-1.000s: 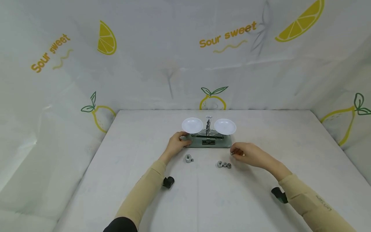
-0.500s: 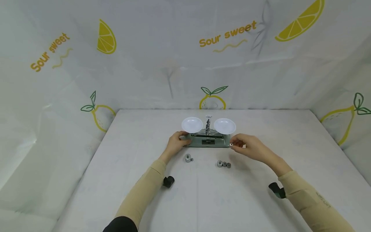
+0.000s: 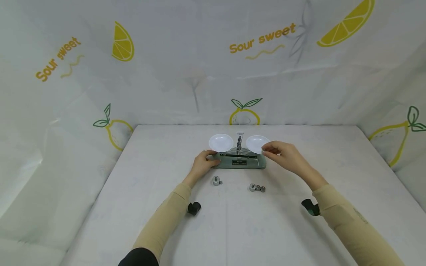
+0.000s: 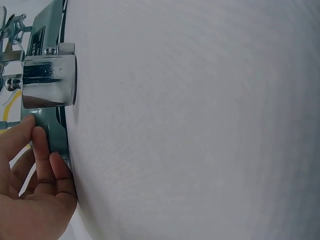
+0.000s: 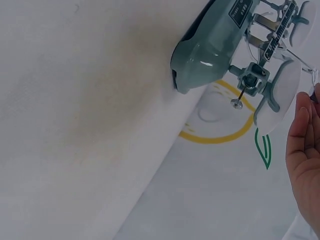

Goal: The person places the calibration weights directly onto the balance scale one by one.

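- Two-pan balance scale (image 3: 239, 163): we see it on the white table (image 3: 226, 229), near the far edge, about midway between the sides.
- Left hand (image 3: 201, 165): its thumb and fingers hold the scale's left end.
- Right hand (image 3: 287, 158): its fingers pinch a tiny weight (image 3: 263, 149) by the right pan (image 3: 254, 142); we can't tell if they touch it.
- Big metal weight (image 3: 216, 180), small weight (image 3: 221, 182) and three weights (image 3: 257, 188): we see them on the near side.

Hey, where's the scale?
In the head view, the scale stands on the table between the left hand, touching its left end, and the right hand, by its right pan.
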Available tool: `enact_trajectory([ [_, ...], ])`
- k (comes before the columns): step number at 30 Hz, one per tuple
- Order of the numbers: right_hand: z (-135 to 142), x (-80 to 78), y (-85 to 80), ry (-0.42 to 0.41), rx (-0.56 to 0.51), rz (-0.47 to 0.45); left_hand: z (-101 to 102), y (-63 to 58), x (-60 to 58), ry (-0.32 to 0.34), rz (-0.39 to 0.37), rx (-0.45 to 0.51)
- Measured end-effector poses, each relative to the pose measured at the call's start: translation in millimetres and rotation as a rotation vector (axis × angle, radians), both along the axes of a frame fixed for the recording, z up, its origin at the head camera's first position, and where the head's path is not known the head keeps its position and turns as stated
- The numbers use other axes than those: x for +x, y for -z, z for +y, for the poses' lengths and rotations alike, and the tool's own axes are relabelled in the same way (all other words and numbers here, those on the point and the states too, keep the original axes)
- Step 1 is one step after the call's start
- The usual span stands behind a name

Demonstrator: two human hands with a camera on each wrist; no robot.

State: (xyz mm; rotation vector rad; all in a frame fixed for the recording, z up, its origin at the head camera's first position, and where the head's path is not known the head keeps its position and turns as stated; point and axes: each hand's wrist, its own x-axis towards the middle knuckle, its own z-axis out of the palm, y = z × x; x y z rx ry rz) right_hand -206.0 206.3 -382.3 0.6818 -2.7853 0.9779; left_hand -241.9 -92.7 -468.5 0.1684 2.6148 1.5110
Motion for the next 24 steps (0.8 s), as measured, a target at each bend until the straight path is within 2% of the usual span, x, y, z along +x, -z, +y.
enact_trajectory([
  [14, -7, -24.3, -0.7, 0.093, -0.041, -0.043, 0, -1.4, 1.3, -0.002, 0.000, -0.006],
  [24, -18, -38.0, 0.6, 0.085, 0.019, -0.048, 1, -1.2, 1.1, -0.002, -0.005, -0.007],
])
